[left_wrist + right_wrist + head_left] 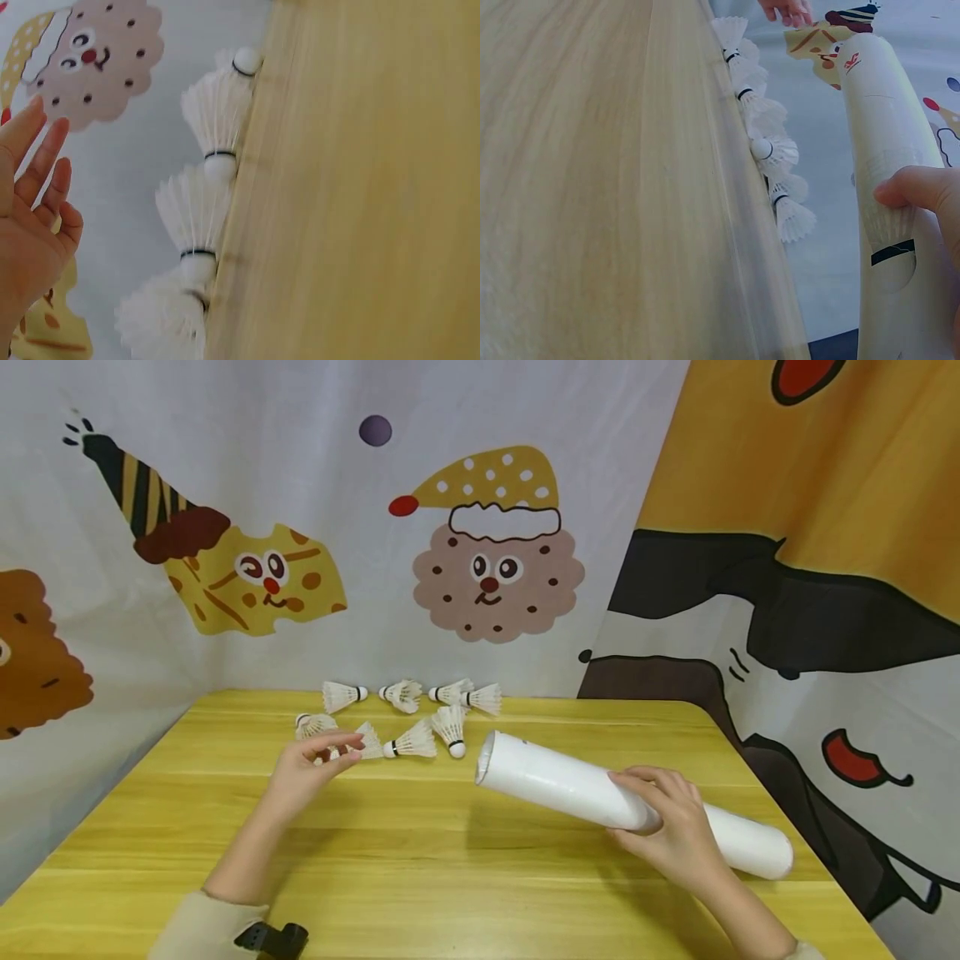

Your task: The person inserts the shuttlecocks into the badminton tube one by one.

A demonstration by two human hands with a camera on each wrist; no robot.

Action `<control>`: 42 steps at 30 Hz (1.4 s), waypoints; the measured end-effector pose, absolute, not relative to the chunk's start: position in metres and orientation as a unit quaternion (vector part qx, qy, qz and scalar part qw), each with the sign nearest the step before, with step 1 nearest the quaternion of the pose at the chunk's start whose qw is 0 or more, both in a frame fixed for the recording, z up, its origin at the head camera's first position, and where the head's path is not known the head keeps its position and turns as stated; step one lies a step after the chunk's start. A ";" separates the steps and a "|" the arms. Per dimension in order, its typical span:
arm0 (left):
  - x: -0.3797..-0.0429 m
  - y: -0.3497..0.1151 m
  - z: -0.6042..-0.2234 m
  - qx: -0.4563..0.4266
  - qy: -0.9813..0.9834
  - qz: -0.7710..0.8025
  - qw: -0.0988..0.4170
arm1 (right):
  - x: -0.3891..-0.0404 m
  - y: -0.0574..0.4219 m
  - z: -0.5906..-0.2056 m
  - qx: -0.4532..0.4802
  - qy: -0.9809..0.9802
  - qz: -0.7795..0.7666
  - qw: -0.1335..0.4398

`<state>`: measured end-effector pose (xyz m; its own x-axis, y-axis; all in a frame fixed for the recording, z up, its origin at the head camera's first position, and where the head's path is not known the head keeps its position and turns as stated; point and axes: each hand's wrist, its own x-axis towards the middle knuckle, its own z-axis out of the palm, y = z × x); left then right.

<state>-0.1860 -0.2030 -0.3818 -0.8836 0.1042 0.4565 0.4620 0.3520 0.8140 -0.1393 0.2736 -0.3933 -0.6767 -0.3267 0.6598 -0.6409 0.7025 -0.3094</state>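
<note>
My right hand [675, 827] grips a long white shuttlecock tube [558, 781] around its middle. The tube slants, its left end raised over the table and pointing toward the shuttlecocks. In the right wrist view, my thumb lies across the tube [877, 135], just above a shuttlecock image with a black band. My left hand [303, 772] hovers by the near row, in front of a white feather shuttlecock [369, 742]. Its fingers look loosely bent there; in the left wrist view the left hand [34, 247] has its fingers extended, holding nothing.
Several white shuttlecocks lie in two loose rows at the table's back, among them one pointing forward [451, 731] and one at the far left [345, 696]. A cartoon-printed curtain [300, 410] hangs behind the wooden table [420, 868]. A black strap [272, 938] circles my left wrist.
</note>
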 end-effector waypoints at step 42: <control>-0.195 -0.311 -0.450 0.051 -0.787 -0.601 0.133 | -0.140 0.274 -0.396 0.282 -0.871 0.271 0.297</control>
<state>-0.1949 -0.3112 -0.4503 -0.9593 -0.2399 0.1487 0.0802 0.2735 0.9585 -0.1402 0.2737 -0.3955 -0.6649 -0.3308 0.6697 -0.6519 0.6947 -0.3041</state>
